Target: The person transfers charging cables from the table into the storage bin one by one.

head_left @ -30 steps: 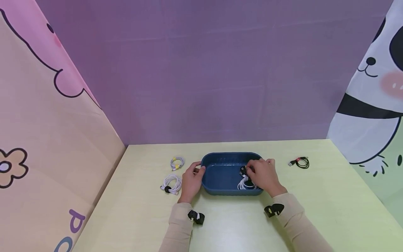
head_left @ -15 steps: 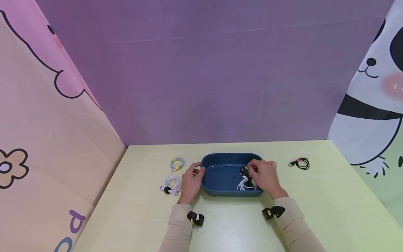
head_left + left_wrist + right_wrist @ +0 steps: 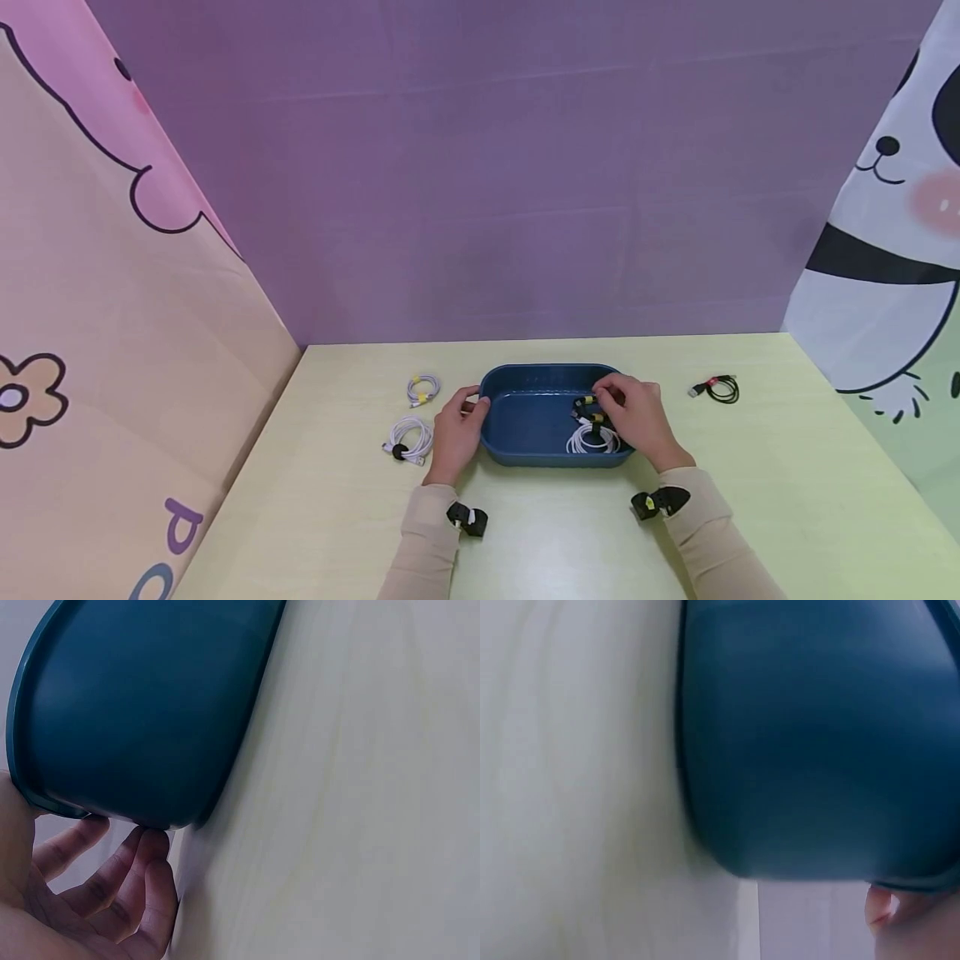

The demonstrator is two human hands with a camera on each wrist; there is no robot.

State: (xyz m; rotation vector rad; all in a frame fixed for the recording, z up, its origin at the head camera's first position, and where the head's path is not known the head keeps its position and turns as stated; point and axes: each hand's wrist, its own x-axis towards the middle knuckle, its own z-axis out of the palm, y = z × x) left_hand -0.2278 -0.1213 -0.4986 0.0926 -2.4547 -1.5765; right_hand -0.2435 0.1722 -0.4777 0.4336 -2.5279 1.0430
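Note:
A dark blue oval-cornered plastic bin (image 3: 525,425) sits on the table in the head view. My left hand (image 3: 456,429) holds its left end, with fingers (image 3: 154,847) bent against the outer wall under the rim. Inside the bin, on the right, lie a coiled white cable (image 3: 588,440) and a black cable (image 3: 581,408) with yellow ties. Just above them is my right hand (image 3: 637,417), its thumb and index finger near the black cable and nothing seen gripped between them. The bin wall hides most of this hand in the right wrist view.
Left of the bin lie a coiled white cable (image 3: 408,440) with a black tie and a smaller pale cable (image 3: 422,390) with yellow ties. A black cable (image 3: 720,388) with a red tie lies to the right. Printed cloth walls surround the table (image 3: 555,533).
My right hand has drawn slightly right, away from the black cable, which now shows more fully in the bin. The left hand and bin stay nearly where they were.

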